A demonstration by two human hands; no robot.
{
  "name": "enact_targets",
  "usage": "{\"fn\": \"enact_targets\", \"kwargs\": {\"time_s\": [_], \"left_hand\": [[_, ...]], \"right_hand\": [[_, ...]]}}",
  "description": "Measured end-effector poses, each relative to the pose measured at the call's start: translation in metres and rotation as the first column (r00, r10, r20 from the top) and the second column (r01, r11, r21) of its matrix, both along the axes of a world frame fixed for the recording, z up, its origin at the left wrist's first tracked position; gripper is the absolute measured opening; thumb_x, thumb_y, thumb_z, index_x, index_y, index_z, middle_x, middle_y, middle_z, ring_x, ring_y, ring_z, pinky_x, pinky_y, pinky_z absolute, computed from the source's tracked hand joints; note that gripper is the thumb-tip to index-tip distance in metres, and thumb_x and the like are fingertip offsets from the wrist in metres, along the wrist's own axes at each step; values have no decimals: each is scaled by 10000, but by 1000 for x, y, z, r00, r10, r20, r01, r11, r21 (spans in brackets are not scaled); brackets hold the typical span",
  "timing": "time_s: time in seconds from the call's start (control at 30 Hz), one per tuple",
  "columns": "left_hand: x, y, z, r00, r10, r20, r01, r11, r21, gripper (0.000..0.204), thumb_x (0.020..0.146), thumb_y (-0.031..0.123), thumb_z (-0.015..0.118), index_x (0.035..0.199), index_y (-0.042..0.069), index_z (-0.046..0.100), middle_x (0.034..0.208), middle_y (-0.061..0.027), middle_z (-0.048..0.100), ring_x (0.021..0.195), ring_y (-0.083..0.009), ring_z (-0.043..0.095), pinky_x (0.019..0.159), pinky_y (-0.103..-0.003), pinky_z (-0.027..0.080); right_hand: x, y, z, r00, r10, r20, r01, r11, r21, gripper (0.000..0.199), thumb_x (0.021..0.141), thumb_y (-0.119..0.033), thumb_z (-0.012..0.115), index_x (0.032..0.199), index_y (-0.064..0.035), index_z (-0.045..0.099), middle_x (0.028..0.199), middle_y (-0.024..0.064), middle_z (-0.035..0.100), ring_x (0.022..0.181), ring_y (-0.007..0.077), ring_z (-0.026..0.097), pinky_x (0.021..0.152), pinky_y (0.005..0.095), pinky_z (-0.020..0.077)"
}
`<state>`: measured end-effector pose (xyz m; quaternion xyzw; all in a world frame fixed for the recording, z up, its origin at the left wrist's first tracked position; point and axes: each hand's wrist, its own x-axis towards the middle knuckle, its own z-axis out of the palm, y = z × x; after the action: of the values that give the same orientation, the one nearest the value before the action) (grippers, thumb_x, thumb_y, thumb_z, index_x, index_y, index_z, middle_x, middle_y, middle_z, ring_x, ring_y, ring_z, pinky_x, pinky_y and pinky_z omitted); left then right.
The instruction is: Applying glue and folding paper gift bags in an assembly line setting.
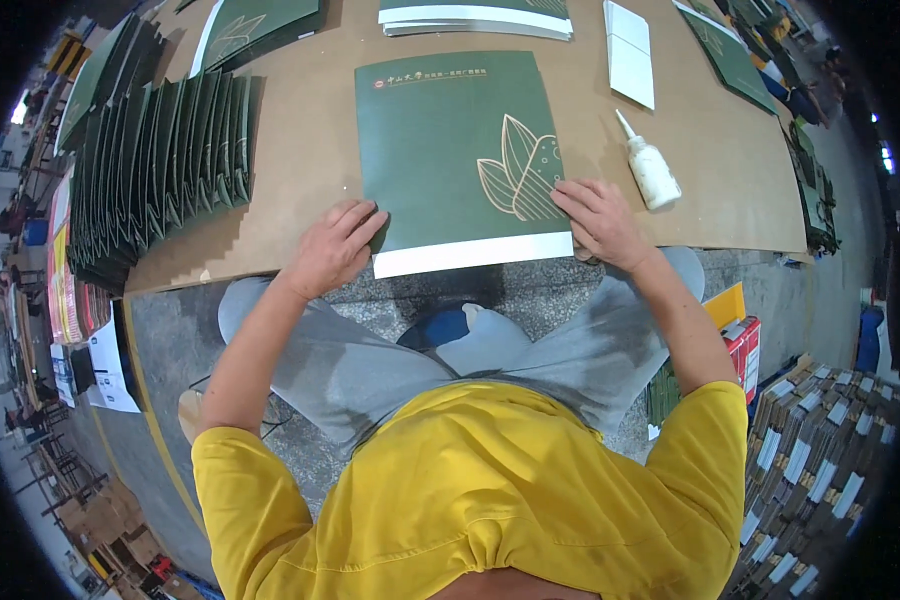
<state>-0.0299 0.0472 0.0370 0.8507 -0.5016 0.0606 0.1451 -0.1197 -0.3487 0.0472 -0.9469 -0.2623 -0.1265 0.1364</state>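
Note:
A flat green paper bag point(430, 160) with gold leaf line art and a white strip along its near edge lies in front of me, its near end over the table's front edge. My left hand point(337, 245) has its bent fingers closed on the bag's lower left edge. At the lower right edge, my right hand point(602, 222) grips the bag with its fingers over the top; its thumb is mostly hidden. Just beyond my right hand, a white glue bottle point(653, 174) with a pointed nozzle lies on its side.
The brown table point(300, 130) carries a row of folded green bags point(160, 165) standing at the left. More green sheets with white edges point(475, 22) lie at the far side. Folded white card point(630, 55) rests at the far right. Stacked bundles point(820, 460) stand on the floor at the right.

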Motion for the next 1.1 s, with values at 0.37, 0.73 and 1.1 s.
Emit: {"fn": "enact_targets", "kwargs": {"time_s": [0.37,0.73,1.1], "left_hand": [[-19,-2,-19,995,90,-40,-94,989,-114,394,695,7,603,1088,30,592,1123,-88,594,1053,-279,535,917,-378,451],[-28,-9,-20,978,181,101,-182,983,-3,369,688,60,582,1056,28,593,972,-80,544,1018,-262,485,888,-402,400],[-6,-14,-4,965,209,-157,-210,978,8,253,672,-15,575,918,28,620,905,-103,588,948,-294,511,837,-396,419]], "right_hand": [[-21,-4,-26,984,-60,-167,80,991,110,415,722,-45,536,1133,-63,588,1202,55,565,972,269,523,858,373,394],[-14,11,-8,990,-24,-136,27,999,17,323,730,14,509,1036,-35,602,1037,104,566,959,282,530,831,371,440],[7,-2,-10,964,42,-262,2,986,166,203,728,-48,584,930,-46,608,936,95,597,898,300,563,757,372,464]]}}
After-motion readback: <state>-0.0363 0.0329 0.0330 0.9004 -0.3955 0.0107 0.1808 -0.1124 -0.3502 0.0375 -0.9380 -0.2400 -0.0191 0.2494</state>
